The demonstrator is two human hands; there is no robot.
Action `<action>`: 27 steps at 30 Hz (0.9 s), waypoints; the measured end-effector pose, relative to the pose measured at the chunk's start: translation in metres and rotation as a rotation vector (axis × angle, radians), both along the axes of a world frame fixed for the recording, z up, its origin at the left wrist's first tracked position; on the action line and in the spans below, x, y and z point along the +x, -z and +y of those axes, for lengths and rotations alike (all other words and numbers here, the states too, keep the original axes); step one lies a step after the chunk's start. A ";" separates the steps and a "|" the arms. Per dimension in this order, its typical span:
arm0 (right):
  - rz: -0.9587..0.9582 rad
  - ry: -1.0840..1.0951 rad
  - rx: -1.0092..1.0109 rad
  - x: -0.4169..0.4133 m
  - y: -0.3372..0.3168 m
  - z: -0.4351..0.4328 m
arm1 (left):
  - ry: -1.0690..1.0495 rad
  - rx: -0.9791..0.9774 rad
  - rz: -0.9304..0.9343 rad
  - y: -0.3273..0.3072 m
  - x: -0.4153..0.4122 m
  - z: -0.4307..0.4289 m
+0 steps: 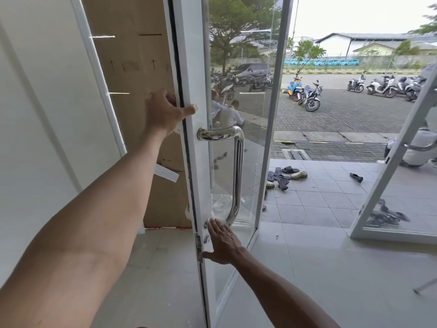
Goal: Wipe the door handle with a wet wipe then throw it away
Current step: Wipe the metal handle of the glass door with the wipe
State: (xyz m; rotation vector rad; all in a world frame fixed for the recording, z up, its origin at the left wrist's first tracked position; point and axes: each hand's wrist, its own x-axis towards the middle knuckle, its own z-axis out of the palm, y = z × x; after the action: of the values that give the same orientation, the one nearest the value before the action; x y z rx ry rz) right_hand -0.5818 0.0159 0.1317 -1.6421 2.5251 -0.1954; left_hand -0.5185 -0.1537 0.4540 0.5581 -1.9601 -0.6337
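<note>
Wiping the chrome door handle at its lower bend, the right hand presses flat, fingers extended, seemingly over a wet wipe that shows white just above its fingertips. Sweeping upward along the bar from there should cover it. Above, the left hand grips the white door frame; keeping that steadies the door.

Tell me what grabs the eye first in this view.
The polished chrome door handle stands out at centre, a tall loop on the white-framed glass door. The left hand grips the door's edge above it, while the right hand presses a white wet wipe at the handle's lower end. Beyond, scattered sandals lie on the tiled porch.
</note>
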 end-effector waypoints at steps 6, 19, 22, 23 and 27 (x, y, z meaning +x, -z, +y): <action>0.240 0.086 0.190 -0.048 -0.018 0.023 | 0.015 0.023 0.044 0.003 -0.001 0.002; 0.163 0.034 0.192 -0.022 -0.020 -0.003 | -0.089 -0.164 0.281 0.038 -0.010 0.022; 0.208 0.101 0.240 -0.035 -0.026 0.005 | -0.092 -0.153 0.288 0.039 -0.011 0.020; 0.216 0.110 0.249 -0.036 -0.027 0.004 | -0.095 -0.154 0.281 0.038 -0.010 0.019; 0.168 0.087 0.232 -0.023 -0.023 -0.010 | -0.088 -0.157 0.265 0.036 -0.008 0.018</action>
State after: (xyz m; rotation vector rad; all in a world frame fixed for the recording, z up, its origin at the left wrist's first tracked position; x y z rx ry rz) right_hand -0.6044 0.0058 0.1546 -1.5195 2.6228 0.2301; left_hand -0.5264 -0.1358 0.4177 0.4367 -1.7086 -0.4679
